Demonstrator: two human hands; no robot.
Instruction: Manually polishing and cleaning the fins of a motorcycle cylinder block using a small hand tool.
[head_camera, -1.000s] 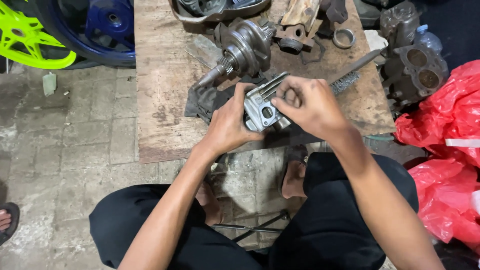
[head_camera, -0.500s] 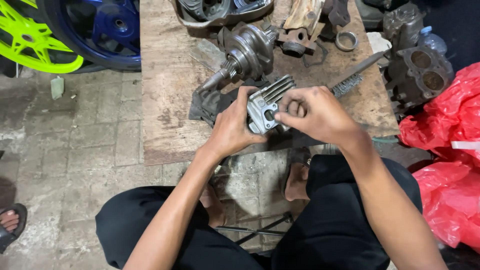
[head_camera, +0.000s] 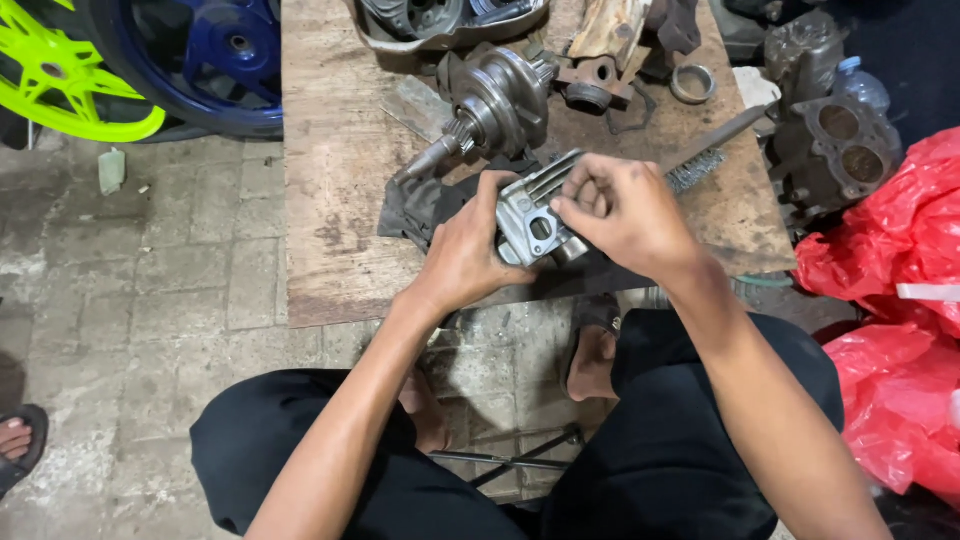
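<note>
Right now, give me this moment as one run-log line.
left hand: grips finned metal engine part | right hand: fingers on its top | under: wooden board | nearby: crankshaft, wire brush

bare forearms, no sleeves in view, black trousers (head_camera: 700, 470), bare feet, no gloves or rings

Premises: a motorcycle repair workshop at floor level. Evidence: a worn wooden board surface (head_camera: 330, 200) carrying a greasy steel crankshaft (head_camera: 490, 100), a grey cast cylinder block (head_camera: 835, 140) beside it, blue (head_camera: 215, 60) and neon-green spoked wheels (head_camera: 60, 70), stained paving floor (head_camera: 130, 300).
</note>
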